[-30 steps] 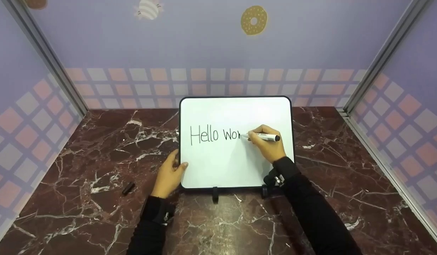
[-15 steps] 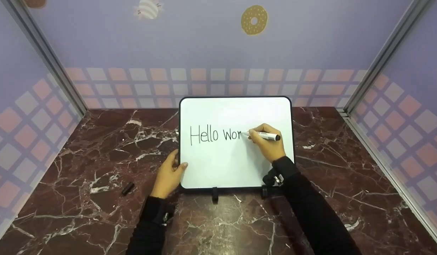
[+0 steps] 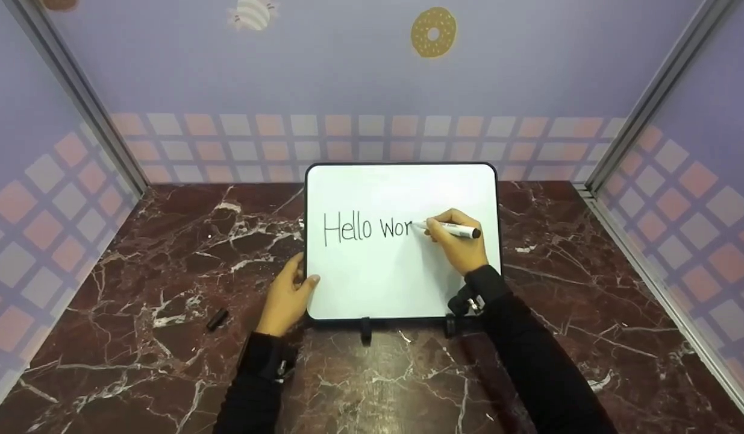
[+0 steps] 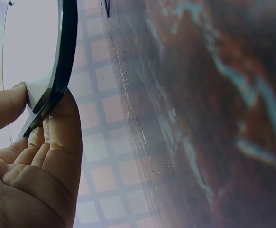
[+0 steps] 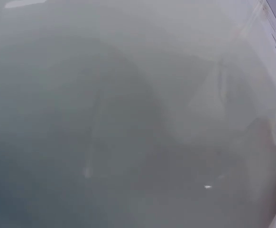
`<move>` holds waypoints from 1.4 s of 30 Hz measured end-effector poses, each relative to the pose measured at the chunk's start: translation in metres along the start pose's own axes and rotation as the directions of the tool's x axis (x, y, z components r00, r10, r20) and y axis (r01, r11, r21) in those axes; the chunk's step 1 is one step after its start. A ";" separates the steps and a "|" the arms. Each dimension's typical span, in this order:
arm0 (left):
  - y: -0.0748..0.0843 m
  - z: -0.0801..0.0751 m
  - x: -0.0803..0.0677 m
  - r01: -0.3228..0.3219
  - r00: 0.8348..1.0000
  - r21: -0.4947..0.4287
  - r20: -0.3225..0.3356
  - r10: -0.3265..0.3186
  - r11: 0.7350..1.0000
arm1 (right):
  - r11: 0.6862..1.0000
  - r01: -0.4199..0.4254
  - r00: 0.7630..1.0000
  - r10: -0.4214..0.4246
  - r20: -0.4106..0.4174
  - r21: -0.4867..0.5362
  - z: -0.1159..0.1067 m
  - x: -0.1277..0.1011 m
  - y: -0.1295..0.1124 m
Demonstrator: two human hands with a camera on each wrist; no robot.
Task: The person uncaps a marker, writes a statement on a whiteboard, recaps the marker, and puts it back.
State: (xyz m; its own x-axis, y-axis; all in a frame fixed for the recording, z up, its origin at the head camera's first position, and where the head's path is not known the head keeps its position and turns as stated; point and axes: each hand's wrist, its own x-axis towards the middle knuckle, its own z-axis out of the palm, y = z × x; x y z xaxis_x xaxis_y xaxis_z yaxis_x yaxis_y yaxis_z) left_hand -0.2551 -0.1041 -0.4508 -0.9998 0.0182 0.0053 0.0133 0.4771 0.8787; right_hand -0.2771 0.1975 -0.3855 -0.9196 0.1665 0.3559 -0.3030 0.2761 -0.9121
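- The whiteboard (image 3: 402,241) stands propped on the marble table (image 3: 167,271) near the back wall, its long side running left to right; black handwriting on it reads "Hello wor".
- The right hand (image 3: 459,244) has its fingers curled round a white marker (image 3: 453,229). The marker lies almost level, tip pointing left at the board just after the "r", black end pointing right.
- The left hand (image 3: 287,298) grips the whiteboard's lower left edge.
- A black cap (image 3: 217,319) lies on the table, well left of the whiteboard.
- The left wrist view alone shows the thumb (image 4: 5,107) on the face and the fingers (image 4: 62,142) behind the frame.
- The right wrist view shows only blurred white board surface (image 5: 128,118).
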 end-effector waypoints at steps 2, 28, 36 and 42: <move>0.000 -0.001 -0.001 -0.005 1.000 0.007 0.000 0.005 1.000 | 1.000 -0.005 1.000 0.005 -0.008 0.021 -0.001 0.001 0.001; 0.000 -0.001 0.000 0.003 1.000 0.012 -0.003 -0.003 1.000 | 0.998 -0.004 1.000 0.005 0.012 -0.069 -0.004 0.009 -0.003; 0.000 0.000 0.001 -0.003 1.000 -0.007 0.000 0.003 1.000 | 0.996 0.008 0.999 -0.004 0.039 -0.086 -0.006 0.005 -0.003; 0.000 0.000 0.001 0.004 1.000 0.002 0.001 -0.004 1.000 | 0.995 0.009 0.999 -0.004 0.054 -0.095 -0.008 0.001 -0.002</move>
State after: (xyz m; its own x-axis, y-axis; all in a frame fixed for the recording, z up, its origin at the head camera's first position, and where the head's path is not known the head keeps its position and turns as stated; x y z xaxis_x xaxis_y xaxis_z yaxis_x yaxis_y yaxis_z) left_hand -0.2561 -0.1042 -0.4510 -0.9999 0.0172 0.0016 0.0097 0.4789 0.8778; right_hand -0.2761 0.2047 -0.3820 -0.9306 0.1141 0.3479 -0.2862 0.3660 -0.8855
